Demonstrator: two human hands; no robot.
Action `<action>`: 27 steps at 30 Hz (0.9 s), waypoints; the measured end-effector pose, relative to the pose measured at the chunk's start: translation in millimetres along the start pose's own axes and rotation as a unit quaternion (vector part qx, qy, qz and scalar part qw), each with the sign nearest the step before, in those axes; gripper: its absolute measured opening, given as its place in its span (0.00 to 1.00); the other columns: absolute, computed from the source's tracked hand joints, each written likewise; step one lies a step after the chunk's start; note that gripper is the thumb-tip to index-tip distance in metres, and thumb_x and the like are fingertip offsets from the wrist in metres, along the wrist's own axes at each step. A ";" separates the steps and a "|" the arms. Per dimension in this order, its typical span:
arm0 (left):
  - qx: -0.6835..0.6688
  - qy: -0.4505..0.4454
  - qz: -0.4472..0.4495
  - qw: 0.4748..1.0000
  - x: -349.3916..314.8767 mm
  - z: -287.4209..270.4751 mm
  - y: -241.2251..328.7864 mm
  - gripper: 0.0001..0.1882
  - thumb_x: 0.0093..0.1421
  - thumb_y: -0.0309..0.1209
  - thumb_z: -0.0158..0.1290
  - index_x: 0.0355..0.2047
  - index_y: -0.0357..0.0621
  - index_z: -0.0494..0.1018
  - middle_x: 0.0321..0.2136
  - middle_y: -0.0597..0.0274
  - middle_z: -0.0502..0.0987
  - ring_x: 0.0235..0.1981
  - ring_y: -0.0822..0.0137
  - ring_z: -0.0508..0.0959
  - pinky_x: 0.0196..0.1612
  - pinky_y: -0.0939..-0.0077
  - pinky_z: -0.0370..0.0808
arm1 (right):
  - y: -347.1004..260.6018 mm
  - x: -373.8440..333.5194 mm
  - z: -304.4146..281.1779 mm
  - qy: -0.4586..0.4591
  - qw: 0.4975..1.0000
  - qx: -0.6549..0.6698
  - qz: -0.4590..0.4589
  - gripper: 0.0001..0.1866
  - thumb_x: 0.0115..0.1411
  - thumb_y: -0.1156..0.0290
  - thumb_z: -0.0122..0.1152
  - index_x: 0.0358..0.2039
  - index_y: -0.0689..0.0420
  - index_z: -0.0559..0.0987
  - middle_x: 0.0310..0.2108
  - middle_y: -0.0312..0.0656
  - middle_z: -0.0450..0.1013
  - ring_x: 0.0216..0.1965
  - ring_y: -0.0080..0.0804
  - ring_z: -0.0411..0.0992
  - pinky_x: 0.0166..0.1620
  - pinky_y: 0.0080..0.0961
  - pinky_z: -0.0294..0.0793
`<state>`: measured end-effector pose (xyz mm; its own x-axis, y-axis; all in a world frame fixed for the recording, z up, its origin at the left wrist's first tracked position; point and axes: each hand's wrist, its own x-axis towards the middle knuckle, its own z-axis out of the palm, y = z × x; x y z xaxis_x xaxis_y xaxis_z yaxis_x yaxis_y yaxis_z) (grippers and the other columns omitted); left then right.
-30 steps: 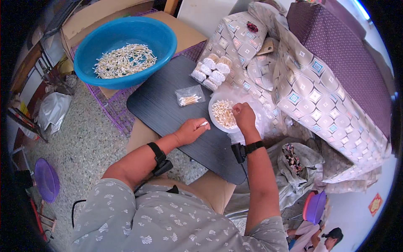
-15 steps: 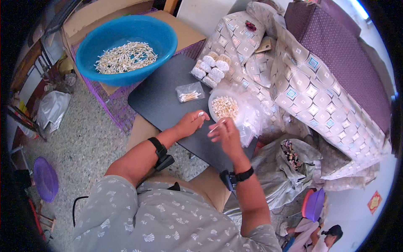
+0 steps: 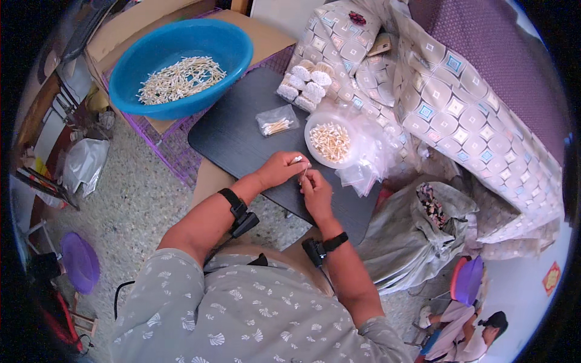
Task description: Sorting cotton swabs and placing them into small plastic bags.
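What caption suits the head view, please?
Left hand holding cotton swabs, right hand beside it, near a bowl of more swabs.

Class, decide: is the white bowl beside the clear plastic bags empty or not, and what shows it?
Not empty: the white bowl holds a heap of cotton swabs, plainly visible from above. Their depth is unclear.

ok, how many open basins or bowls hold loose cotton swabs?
2: the blue basin on the cardboard, upper left, and the white bowl on the dark table, beyond the right hand. Any behind the patterned cloth would be hidden.
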<state>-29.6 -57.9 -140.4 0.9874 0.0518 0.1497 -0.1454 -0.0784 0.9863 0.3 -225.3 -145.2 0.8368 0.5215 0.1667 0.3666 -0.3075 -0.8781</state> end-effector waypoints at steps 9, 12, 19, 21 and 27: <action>0.063 -0.001 -0.005 0.998 -1.2 -4.6 -3.4 0.10 0.59 0.35 0.55 0.35 0.41 0.77 0.19 0.73 0.70 0.23 0.81 0.65 0.26 0.80 0.65 | -4.3 2.2 8.3 0.070 0.995 -0.047 -0.045 0.07 0.60 0.73 0.58 0.28 0.60 0.71 0.20 0.34 0.70 0.21 0.16 0.67 0.26 0.18 0.67; 0.086 -0.007 -0.004 0.996 0.8 -7.3 4.1 0.10 0.58 0.35 0.56 0.34 0.42 0.77 0.18 0.74 0.69 0.22 0.81 0.64 0.25 0.80 0.64 | -10.9 5.2 4.8 0.047 0.996 -0.072 -0.004 0.08 0.56 0.70 0.62 0.28 0.60 0.72 0.23 0.45 0.72 0.24 0.35 0.72 0.30 0.29 0.71; 0.055 0.013 -0.013 0.998 -1.3 -4.1 -3.7 0.08 0.59 0.34 0.54 0.32 0.42 0.75 0.23 0.73 0.73 0.27 0.81 0.69 0.31 0.81 0.68 | -12.5 1.1 9.9 0.052 0.998 -0.015 -0.011 0.08 0.57 0.70 0.61 0.30 0.60 0.73 0.24 0.43 0.73 0.23 0.32 0.71 0.30 0.29 0.70; 0.043 0.027 -0.024 0.998 -2.6 -5.3 -7.5 0.08 0.60 0.34 0.53 0.32 0.42 0.75 0.24 0.73 0.74 0.27 0.81 0.69 0.32 0.80 0.69 | -12.8 -3.8 7.5 0.076 0.997 -0.005 0.018 0.06 0.58 0.71 0.60 0.30 0.59 0.73 0.23 0.39 0.73 0.22 0.27 0.70 0.28 0.26 0.70; 0.073 0.004 -0.009 0.997 -6.7 -0.3 3.5 0.09 0.60 0.35 0.54 0.33 0.42 0.75 0.24 0.72 0.74 0.27 0.80 0.70 0.32 0.80 0.70 | -13.7 -11.3 -7.1 0.088 0.979 0.167 0.072 0.03 0.60 0.72 0.57 0.32 0.57 0.73 0.22 0.30 0.69 0.22 0.16 0.67 0.24 0.16 0.66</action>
<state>-36.7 -58.3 -137.9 0.9891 0.0617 0.1336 -0.1170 -0.2212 0.9682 -11.3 -232.6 -131.9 0.9382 0.3370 0.0785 0.1101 -0.0757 -0.9910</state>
